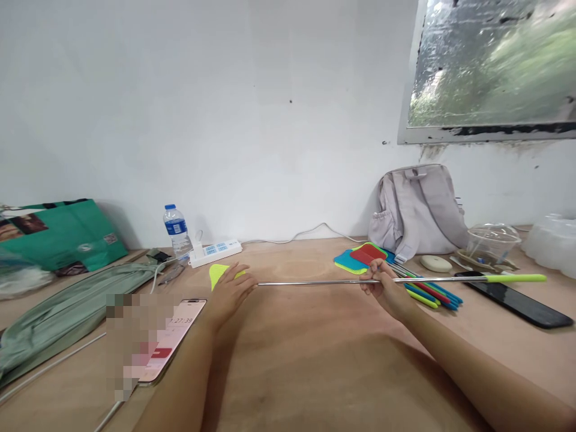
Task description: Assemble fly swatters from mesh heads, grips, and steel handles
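A fly swatter with a long telescopic metal rod (310, 282) stretches across in front of me, nearly level. Its yellow-green mesh head (216, 273) is at the left and its yellow-green handle (517, 278) at the right. My left hand (231, 291) is closed over the end of the rod beside the head, covering where they join. With thumb and fingers, my right hand (381, 285) pinches the rod near its middle. Behind the right hand lie more swatters, their blue and red mesh heads (366, 255) stacked and their coloured handles (434, 294) fanned out.
On the left are a phone (173, 342), a grey-green cloth item (76, 312), a green bag (85, 231), a water bottle (176, 231) and a power strip (216, 252). On the right are a backpack (418, 210), a black phone (517, 300), a white case (435, 263) and a plastic cup (492, 240).
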A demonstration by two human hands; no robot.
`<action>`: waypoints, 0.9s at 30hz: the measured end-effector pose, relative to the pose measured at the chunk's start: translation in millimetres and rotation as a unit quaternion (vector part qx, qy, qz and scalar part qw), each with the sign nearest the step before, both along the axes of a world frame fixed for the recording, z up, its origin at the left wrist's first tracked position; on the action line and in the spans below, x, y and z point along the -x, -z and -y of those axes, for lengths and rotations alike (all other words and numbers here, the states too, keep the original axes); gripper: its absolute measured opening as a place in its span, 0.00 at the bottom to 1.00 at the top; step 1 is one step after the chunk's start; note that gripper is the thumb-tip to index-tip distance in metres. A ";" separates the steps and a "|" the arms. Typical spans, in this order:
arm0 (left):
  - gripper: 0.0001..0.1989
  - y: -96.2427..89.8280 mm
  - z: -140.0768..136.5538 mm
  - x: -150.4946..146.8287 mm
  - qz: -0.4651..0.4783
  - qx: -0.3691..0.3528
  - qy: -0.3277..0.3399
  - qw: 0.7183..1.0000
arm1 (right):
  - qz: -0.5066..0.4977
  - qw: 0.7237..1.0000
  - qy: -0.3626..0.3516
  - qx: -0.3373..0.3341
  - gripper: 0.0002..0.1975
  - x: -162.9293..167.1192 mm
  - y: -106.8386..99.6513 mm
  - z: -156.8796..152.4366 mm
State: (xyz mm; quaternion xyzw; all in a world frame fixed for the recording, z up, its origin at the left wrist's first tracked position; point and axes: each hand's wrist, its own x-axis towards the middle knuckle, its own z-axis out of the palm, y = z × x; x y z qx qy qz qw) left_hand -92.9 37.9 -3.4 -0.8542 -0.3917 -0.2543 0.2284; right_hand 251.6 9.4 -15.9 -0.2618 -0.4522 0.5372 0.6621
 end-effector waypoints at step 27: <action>0.08 -5.5 9.4 -29.2 -0.132 -0.063 -0.007 0.989 | -0.041 0.991 -0.092 0.091 0.11 23.5 -4.6 9.4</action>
